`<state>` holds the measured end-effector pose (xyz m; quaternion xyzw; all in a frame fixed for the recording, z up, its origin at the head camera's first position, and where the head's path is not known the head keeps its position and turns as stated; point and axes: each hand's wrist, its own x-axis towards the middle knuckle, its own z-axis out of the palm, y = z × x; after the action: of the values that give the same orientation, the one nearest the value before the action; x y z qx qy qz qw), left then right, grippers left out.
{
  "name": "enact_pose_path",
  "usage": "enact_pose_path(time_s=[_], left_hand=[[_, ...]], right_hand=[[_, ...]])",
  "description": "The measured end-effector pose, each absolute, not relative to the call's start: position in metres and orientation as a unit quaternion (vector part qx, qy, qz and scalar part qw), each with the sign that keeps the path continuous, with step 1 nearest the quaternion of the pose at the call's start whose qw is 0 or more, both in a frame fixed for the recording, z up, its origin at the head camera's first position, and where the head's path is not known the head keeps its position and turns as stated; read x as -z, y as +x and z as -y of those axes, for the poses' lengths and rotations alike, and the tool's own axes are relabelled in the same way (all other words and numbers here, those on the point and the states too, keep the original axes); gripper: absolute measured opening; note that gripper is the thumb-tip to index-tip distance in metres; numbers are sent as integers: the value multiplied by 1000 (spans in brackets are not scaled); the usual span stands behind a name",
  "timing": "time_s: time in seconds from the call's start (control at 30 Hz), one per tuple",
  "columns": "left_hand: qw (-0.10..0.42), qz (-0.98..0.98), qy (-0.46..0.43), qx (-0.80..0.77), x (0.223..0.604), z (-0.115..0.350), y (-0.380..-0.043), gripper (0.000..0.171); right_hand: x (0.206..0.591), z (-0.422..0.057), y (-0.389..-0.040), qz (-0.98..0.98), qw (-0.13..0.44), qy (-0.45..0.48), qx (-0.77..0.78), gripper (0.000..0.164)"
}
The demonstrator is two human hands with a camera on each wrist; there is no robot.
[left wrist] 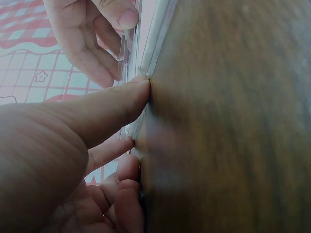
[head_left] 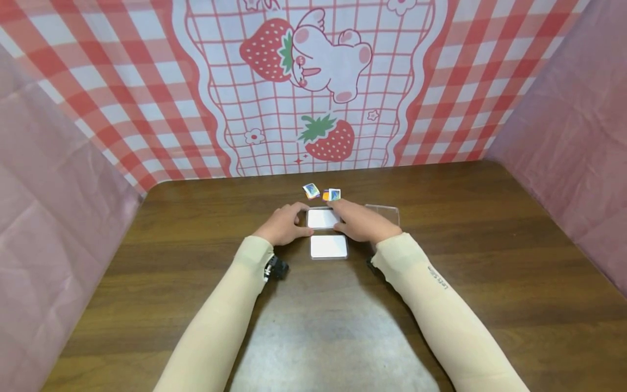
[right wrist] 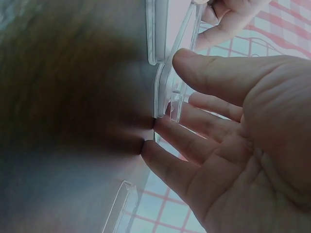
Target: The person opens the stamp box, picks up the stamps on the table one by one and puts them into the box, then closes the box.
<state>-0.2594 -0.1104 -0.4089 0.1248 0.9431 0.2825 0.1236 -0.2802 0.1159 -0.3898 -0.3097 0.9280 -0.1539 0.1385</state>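
Observation:
In the head view, a clear plastic case (head_left: pixel 322 219) with a white filling lies flat between both hands. My left hand (head_left: pixel 284 224) holds its left end, thumb at the near edge and fingers round the far side. From the right, my right hand (head_left: pixel 363 221) spans its other end with thumb and fingers. The right wrist view shows a clear lid (right wrist: pixel 187 36) tilted over the case, the right thumb at its edge. A second clear case (head_left: pixel 329 247), also white inside, lies just nearer. Parts of the far edge are hidden by fingers.
Two small groups of colourful cards, left (head_left: pixel 311 190) and right (head_left: pixel 333 194), lie beyond the case. A transparent plastic piece (head_left: pixel 389 209) lies beside the right wrist. The brown wooden table (head_left: pixel 490 261) ends at a red-checked cloth (head_left: pixel 455 81).

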Motion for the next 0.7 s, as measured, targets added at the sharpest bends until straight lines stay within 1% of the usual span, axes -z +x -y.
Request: enact_pose_path(time_s=[0.43,0.6,0.7], left_hand=[[125,-942,121,-287,408,111,-258,66],[126,-941,115,-292,406,110,-257,67],[123,-943,114,-288,408,109,-257,66]], right_hand=[[388,-119,-279,-924,147,-300,188,57],[386,-123,-282,-925,138,-303,184,57],[388,-125,-284,-926,134,-307,175,60]])
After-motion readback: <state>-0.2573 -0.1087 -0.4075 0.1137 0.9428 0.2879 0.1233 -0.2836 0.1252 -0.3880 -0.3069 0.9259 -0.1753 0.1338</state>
